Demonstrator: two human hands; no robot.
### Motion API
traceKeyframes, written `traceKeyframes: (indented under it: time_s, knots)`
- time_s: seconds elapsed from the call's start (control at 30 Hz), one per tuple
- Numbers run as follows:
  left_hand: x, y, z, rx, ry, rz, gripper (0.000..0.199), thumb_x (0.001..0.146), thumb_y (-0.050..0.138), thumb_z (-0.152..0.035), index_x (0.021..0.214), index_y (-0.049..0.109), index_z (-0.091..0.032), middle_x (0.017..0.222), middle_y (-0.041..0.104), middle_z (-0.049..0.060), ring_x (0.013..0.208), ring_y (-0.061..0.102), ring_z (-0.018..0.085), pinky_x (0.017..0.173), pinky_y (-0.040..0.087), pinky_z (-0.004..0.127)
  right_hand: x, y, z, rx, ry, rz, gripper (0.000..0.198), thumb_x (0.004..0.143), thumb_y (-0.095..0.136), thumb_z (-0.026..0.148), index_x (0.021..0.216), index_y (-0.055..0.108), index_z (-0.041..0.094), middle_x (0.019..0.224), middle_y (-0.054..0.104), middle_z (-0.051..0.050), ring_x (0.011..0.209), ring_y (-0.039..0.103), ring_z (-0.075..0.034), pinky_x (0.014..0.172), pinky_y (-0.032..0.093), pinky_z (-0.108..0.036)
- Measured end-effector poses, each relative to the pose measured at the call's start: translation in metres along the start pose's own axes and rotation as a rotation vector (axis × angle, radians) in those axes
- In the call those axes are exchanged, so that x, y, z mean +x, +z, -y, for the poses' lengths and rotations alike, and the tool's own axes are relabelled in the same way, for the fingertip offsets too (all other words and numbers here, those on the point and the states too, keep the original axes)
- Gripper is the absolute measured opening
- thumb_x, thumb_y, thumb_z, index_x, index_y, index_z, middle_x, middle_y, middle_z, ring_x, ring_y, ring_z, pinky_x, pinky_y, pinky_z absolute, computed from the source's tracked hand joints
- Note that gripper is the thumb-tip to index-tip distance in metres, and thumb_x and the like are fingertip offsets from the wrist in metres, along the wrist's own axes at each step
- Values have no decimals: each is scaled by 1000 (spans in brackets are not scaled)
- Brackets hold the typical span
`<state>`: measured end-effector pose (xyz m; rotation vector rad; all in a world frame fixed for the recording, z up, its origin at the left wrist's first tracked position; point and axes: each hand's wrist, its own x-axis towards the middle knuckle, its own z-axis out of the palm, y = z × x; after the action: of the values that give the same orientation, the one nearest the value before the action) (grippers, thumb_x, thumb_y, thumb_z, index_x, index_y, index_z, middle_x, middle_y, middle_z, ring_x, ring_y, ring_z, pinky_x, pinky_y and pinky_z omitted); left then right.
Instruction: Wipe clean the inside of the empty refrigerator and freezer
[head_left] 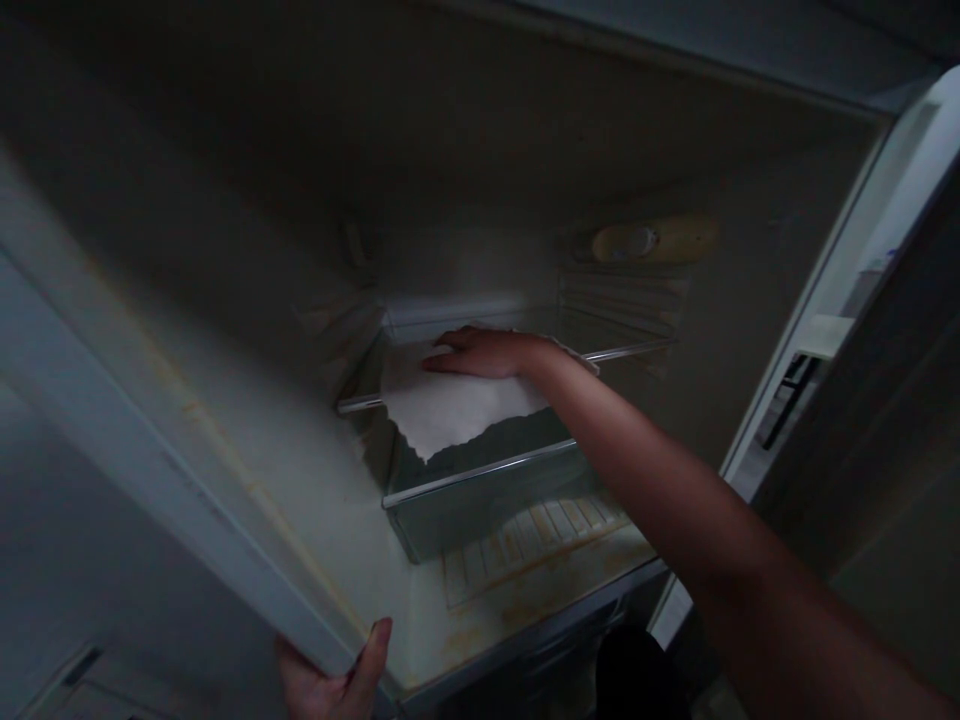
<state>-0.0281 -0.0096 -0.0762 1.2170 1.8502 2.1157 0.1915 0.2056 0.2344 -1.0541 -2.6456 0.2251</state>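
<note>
My right hand (484,353) reaches into a refrigerator and lies flat on a white cloth (457,412), fingers stretched out. The cloth is spread over a glass shelf (630,350), its ragged front edge hanging past the shelf's front strip. At the lower left, my left hand (334,685) grips the front edge of the refrigerator's side wall (300,610), thumb on the inner side. Its other fingers are partly hidden behind that edge.
Below the shelf sits a clear drawer (480,505). The ribbed refrigerator floor (540,570) has brownish stains. A yellowish lamp housing (656,241) juts from the right inner wall. The dark door (862,420) stands open at right.
</note>
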Motion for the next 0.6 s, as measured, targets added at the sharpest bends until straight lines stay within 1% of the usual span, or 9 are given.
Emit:
traceKeyframes:
  time_s: [0.1, 0.2, 0.27, 0.37, 0.5, 0.6]
  knots:
    - [1, 0, -4, 19, -42, 8, 65, 50, 92, -51, 93, 56, -18, 83, 64, 3, 72, 65, 21, 72, 61, 39, 0, 0, 1, 13, -11, -12, 84, 92, 41, 82, 155, 49, 27, 162, 42, -10, 147, 42, -33, 121, 34, -48]
    - [1, 1, -6, 4, -48, 23, 64, 50, 92, -50, 94, 58, -18, 83, 67, 4, 74, 67, 22, 67, 61, 36, -1, 0, 2, -2, 5, -6, 83, 92, 39, 81, 155, 48, 27, 162, 41, -10, 148, 41, -34, 122, 33, -49]
    - [1, 2, -8, -7, -31, 12, 64, 50, 92, -48, 96, 59, -18, 83, 67, 4, 75, 68, 22, 69, 61, 36, -3, -1, 3, -10, 9, 7, 83, 93, 38, 79, 157, 46, 26, 163, 40, -11, 149, 40, -34, 122, 32, -49]
    - [1, 2, -12, 0, -12, 8, 65, 51, 91, -47, 99, 60, -18, 85, 66, 3, 76, 68, 22, 71, 60, 36, -5, -1, 3, 1, 13, 2, 84, 92, 38, 81, 157, 45, 28, 163, 39, -9, 149, 40, -34, 122, 33, -50]
    - [1, 3, -18, 4, 3, -2, 66, 51, 89, -50, 99, 59, -17, 81, 65, 2, 73, 67, 21, 67, 59, 34, -5, 0, 3, 4, 26, 0, 84, 91, 38, 82, 158, 45, 30, 165, 37, -8, 150, 38, -35, 122, 32, -51]
    - [0, 4, -17, -10, -20, -9, 66, 51, 90, -47, 101, 58, -18, 84, 64, 1, 76, 67, 21, 70, 59, 32, -5, -1, 2, -5, 23, 0, 84, 91, 38, 82, 158, 44, 30, 165, 37, -7, 150, 38, -34, 123, 31, -51]
